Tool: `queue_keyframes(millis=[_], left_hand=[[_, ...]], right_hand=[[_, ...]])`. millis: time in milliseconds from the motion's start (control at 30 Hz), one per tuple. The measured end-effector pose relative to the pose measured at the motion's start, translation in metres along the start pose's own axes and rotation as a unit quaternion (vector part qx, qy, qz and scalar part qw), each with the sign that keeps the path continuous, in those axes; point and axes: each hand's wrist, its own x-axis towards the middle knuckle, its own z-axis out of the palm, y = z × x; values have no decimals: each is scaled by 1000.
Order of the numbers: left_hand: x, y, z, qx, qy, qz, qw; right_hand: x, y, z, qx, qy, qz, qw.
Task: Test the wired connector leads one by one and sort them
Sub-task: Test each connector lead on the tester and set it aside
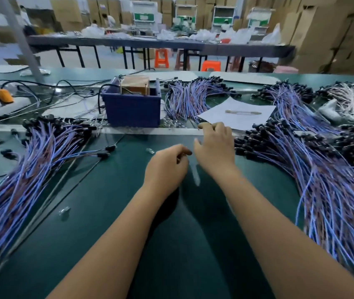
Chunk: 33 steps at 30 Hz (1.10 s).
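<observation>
Two bare forearms reach forward over a dark green table [111, 223]. The left hand [166, 167] has its fingers curled inward with thumb meeting fingertips; whether it pinches anything is too blurred to tell. The right hand [216, 147] has fingers bent and loosely spread, and what it holds, if anything, cannot be made out. A pale blurred streak [195, 174] between the wrists is unreadable. A large heap of blue-wired leads [20, 175] lies at left, cut off by the frame edge, wires running toward the viewer, black connectors pointing away. A second heap [327, 190] fans at right likewise. A blue box [134, 108] stands behind the hands.
</observation>
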Motion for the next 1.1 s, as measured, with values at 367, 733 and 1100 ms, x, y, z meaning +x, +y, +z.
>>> queue_keyframes(millis=[367,733,1100], left_hand=[[11,-79,-81,260,103,-265,923],[27,-95,-76,126,238,-161,949],[16,-14,-53,-480,37,-67,874]], right_hand=[[-24,-76,67,103,-92,-17,990],[-27,-83,68,159,-39,-105,981],[-11,-83,44,732,-255,209,596]])
